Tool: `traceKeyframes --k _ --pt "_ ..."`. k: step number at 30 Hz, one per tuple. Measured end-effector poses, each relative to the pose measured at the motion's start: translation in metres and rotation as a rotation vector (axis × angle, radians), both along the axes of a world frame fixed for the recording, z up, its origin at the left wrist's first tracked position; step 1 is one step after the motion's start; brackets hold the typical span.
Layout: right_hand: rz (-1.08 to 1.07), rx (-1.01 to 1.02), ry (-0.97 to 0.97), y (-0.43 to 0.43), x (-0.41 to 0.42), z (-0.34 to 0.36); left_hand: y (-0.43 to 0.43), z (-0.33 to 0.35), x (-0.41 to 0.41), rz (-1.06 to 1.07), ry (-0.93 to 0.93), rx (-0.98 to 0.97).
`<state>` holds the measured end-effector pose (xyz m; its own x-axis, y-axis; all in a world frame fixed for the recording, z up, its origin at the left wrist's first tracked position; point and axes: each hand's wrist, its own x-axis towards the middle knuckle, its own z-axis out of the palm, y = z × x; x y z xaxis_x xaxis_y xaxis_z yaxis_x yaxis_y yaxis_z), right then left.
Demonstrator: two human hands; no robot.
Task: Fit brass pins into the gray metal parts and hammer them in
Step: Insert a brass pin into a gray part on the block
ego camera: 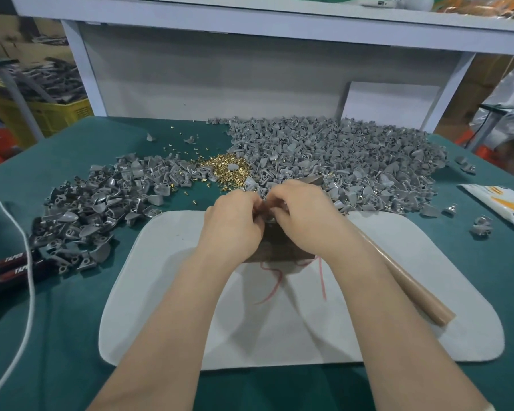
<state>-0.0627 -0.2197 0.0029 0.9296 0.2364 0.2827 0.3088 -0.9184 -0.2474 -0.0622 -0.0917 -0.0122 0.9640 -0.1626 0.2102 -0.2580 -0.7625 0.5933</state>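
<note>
Left hand (235, 216), right hand (304, 212) — fingers (250, 200) pinching a gray metal part (269, 218).

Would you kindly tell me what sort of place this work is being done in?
Most likely a small factory assembly bench: large heaps of identical gray metal parts and a pile of brass pins lie on a green-covered workbench, with a yellow crate standing behind on the left.

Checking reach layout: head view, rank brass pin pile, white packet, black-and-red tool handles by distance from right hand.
1. brass pin pile: just beyond the right hand, slightly to its left.
2. white packet: far right.
3. black-and-red tool handles: far left, past the other hand.
</note>
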Motion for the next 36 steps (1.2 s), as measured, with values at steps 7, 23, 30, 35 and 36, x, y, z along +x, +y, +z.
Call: traceKeyframes --k 7,23,30,35,36 --pt "-0.041 0.124 0.011 -0.006 0.002 -0.007 0.000 -0.002 0.001 0.021 0.000 -0.043" --pt "-0.053 0.086 -0.025 0.000 0.001 -0.008 -0.001 -0.001 -0.001 0.022 -0.020 -0.043" --pt "-0.064 -0.128 -0.121 0.011 -0.003 -0.005 -0.001 0.000 -0.001 0.013 -0.032 0.001" --pt "-0.086 -0.161 -0.135 0.014 -0.001 -0.008 -0.001 0.000 -0.001 0.021 -0.040 0.002" --pt "-0.097 -0.138 -0.127 0.013 0.000 -0.010 -0.001 0.000 -0.001 0.026 -0.040 -0.004"
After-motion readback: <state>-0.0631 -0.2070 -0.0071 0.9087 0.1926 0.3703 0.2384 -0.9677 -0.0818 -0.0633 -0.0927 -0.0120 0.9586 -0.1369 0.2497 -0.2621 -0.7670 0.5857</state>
